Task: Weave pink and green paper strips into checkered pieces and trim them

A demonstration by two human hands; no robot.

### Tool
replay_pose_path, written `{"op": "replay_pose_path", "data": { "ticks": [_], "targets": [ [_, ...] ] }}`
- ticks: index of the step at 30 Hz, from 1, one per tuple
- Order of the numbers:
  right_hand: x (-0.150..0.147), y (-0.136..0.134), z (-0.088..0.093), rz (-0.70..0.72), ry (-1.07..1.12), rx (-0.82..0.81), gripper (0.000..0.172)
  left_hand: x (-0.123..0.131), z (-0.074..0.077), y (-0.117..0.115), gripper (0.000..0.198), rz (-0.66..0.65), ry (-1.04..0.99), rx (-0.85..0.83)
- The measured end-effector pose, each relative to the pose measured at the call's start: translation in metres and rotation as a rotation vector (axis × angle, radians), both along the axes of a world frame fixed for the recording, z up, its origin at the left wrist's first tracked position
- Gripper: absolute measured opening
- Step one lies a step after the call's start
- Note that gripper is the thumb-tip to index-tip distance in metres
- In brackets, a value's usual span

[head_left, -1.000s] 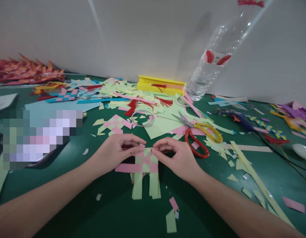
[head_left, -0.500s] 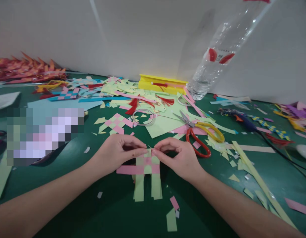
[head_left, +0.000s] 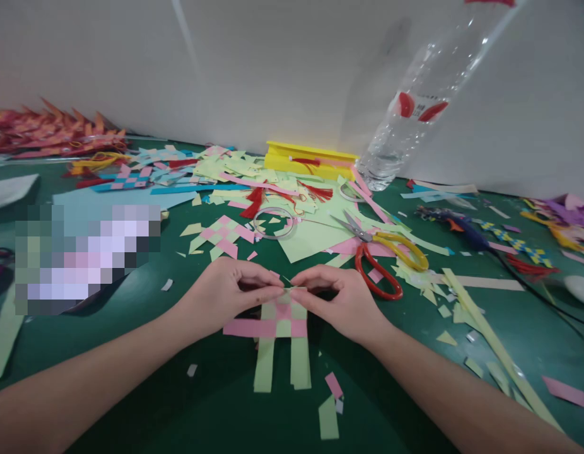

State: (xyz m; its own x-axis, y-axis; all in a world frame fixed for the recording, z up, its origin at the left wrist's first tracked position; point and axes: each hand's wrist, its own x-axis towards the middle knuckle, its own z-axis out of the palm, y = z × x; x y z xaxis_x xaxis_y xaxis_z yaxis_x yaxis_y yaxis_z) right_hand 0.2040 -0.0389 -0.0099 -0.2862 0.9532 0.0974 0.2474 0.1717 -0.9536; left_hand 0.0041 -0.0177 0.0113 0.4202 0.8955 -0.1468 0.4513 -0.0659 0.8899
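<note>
Between my two hands hangs a woven paper piece [head_left: 283, 310] of pink and pale green strips in a checker pattern. Two green strips [head_left: 264, 366] dangle from its lower edge and a pink strip [head_left: 247, 327] sticks out to the left. My left hand [head_left: 233, 284] pinches the top edge between thumb and fingers. Close beside it, my right hand [head_left: 337, 296] pinches the same edge from the right. A thin sliver shows between the fingertips; I cannot make out what it is.
Scissors [head_left: 362, 236] with red and yellow handles lie open beyond my right hand. A tape roll [head_left: 274, 223], red tassels [head_left: 256, 202] and paper scraps [head_left: 226, 165] lie behind. A plastic bottle [head_left: 415, 113] leans at the wall. A glue gun [head_left: 462, 230] lies right.
The top edge of the woven piece has tipped slightly and the piece hangs a little lower. My fingertips have shifted closer together along the edge.
</note>
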Motion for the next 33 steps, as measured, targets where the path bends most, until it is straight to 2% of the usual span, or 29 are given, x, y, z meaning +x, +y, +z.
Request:
{"op": "replay_pose_path", "data": {
  "ticks": [5,12,16,25,33],
  "targets": [
    [-0.0005,0.0001,0.0024,0.003,-0.024,0.017,0.009,-0.0009,-0.0053,0.0033,0.021,0.004,-0.035,-0.018],
    [-0.0003,0.0019,0.0010,-0.063,0.004,-0.001,0.009,-0.0030,-0.0008,0.0068,0.024,0.053,-0.038,-0.040],
    [-0.0003,0.0017,0.0011,-0.050,-0.004,0.012,0.008,-0.0033,-0.0009,0.0067,0.025,0.049,-0.017,-0.074],
    [0.0005,0.0021,0.0012,0.011,-0.013,0.019,0.010,-0.0007,-0.0015,0.0040,0.015,0.060,-0.021,-0.021],
    [0.0005,0.0022,0.0004,-0.006,-0.012,0.012,0.009,-0.0011,-0.0029,0.0035,0.023,0.028,-0.015,0.011]
  ]
}}
